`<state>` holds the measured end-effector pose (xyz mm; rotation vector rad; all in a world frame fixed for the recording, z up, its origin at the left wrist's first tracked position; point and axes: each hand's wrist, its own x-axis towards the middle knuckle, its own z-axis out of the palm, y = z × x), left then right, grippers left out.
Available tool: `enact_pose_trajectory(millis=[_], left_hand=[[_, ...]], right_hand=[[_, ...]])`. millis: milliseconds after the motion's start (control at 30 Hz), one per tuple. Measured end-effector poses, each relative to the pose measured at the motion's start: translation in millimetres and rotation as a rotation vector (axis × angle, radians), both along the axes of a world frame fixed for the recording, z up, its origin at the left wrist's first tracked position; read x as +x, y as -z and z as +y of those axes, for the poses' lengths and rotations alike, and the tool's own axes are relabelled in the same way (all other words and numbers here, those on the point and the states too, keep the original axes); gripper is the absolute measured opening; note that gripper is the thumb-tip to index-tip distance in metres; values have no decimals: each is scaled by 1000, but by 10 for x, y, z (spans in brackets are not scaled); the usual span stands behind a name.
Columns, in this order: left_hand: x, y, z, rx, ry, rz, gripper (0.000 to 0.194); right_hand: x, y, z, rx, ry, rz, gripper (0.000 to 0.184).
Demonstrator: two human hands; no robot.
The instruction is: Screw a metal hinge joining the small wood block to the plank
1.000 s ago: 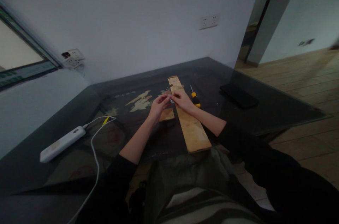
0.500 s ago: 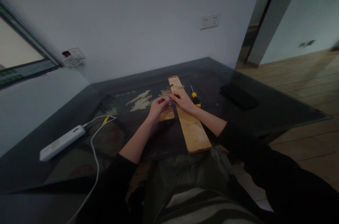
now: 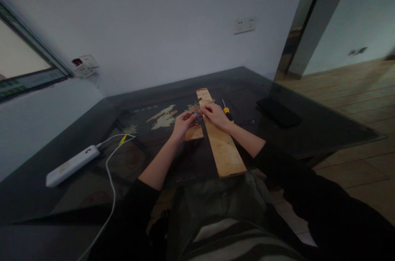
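Between my fingertips is a small shiny metal piece (image 3: 197, 115), perhaps a hinge, too small to make out well. My left hand (image 3: 182, 124) pinches its left side. On its right side are the closed fingertips of my right hand (image 3: 215, 114), which hovers over or rests on a long wooden board (image 3: 224, 146); I cannot tell which. A shorter wood piece (image 3: 194, 132) lies beside the board, below my left fingers. Just right of my right hand lies a screwdriver (image 3: 227, 112) with a yellow and black handle, partly hidden by my wrist.
The dark glass-topped table (image 3: 160, 154) carries a floral picture. A black phone-like slab (image 3: 279, 112) lies at the right, with a tiny shiny item (image 3: 253, 121) near it. At the left are a white power strip (image 3: 72, 165) and its cable (image 3: 111, 187).
My right hand has shifted slightly and turned at the wrist, covering more of the screwdriver handle. My left hand stays almost in place. The board has not moved.
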<state>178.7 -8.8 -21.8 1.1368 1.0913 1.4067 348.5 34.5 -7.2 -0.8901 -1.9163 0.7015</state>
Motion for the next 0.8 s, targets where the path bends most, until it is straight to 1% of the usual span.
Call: enact_pose_trajectory(millis=[267,500,633,800], left_hand=[[1,51,34,-2,-24,47,36],[14,99,53,-2,-21,120,34],[33,130,135,-6,-30,137,31],[124,108,279,-70,19,94,30]], right_hand=[[16,48,80,-14,31,-3,24],[27,92,140,20,62,-1,22],[52,77,160,16,117,5,22],[80,81,207,-7,167,-19,20]])
